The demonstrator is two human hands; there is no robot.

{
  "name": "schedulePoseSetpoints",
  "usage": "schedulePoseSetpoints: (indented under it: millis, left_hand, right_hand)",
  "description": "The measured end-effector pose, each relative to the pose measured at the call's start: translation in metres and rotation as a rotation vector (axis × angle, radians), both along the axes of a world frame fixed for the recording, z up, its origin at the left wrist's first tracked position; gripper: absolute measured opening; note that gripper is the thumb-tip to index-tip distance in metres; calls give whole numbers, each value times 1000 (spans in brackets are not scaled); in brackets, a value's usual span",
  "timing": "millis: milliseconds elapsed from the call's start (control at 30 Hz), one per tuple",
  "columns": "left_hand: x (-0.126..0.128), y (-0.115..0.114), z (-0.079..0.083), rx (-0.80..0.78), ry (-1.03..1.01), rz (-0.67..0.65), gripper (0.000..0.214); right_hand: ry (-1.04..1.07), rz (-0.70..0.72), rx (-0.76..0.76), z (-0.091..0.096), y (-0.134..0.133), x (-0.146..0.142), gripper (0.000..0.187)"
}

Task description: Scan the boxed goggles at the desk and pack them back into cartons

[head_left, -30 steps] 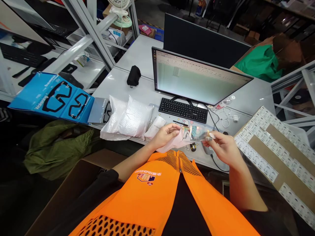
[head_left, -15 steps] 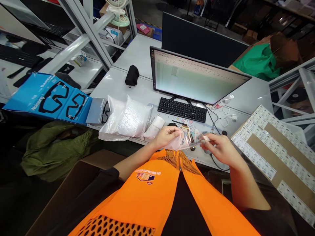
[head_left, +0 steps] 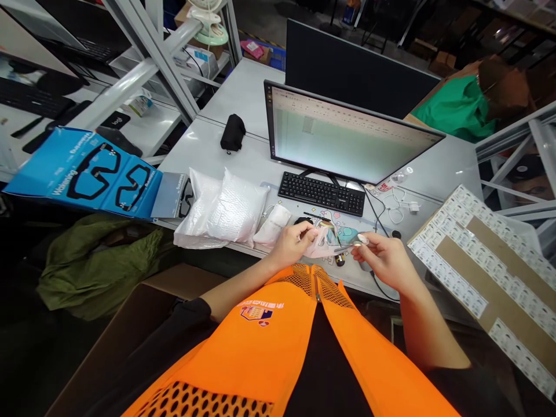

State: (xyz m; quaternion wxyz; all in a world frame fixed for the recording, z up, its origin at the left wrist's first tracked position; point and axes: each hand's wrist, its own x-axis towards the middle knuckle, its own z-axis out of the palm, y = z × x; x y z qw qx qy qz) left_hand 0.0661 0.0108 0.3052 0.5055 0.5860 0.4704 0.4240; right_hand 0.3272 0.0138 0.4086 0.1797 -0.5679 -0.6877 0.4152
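Note:
Between my hands, above the desk's front edge, a clear plastic bag (head_left: pixel 325 243) is stretched out. My left hand (head_left: pixel 292 246) pinches its left end, where the plastic looks pinkish. My right hand (head_left: pixel 382 258) pinches the other end with thumb and forefinger. What the bag contains, if anything, I cannot make out through the glare. Left of my left hand lies a small white pouch (head_left: pixel 273 225) with a string, beside white bubble mailers (head_left: pixel 238 205). A black keyboard (head_left: pixel 321 193) sits just beyond the bag.
A monitor (head_left: pixel 347 136) stands behind the keyboard. Blue printed boxes (head_left: pixel 82 174) lean at the left edge, near a black pouch (head_left: pixel 233 133). To the right are a white cable (head_left: pixel 395 205) and a cardboard sheet covered in labels (head_left: pixel 482 278). A green bag (head_left: pixel 456 110) lies behind.
My right hand has shifted slightly left and up, and the bag between my hands has tilted and slackened a little. My left hand stays almost in place.

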Motion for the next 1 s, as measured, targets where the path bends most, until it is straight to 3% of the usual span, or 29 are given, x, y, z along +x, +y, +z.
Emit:
schedulePoseSetpoints:
  millis: [167,367,600,733,867,933,1000]
  left_hand:
    - [0,-2,4,-94,-24,-18,31]
    - [7,0,-6,-215,-47,-21,20]
    - [10,2,-11,-201,-60,39,17]
    - [13,2,-8,-195,-103,23,19]
    - [14,3,-11,-221,-164,55,18]
    - [14,5,-15,-255,-245,90,17]
    - [14,7,-19,-307,-352,123,20]
  right_hand:
    - [-130,21,104,-1,-1,-3,33]
    - [-218,87,221,-2,0,-13,25]
    - [-366,149,246,-16,-4,-18,26]
    - [-480,184,189,-29,-8,-24,25]
    - [-143,151,64,-36,-8,-22,18]
    - [131,75,-19,-44,-7,-19,40]
    - [391,-100,-78,-58,-7,-19,55]
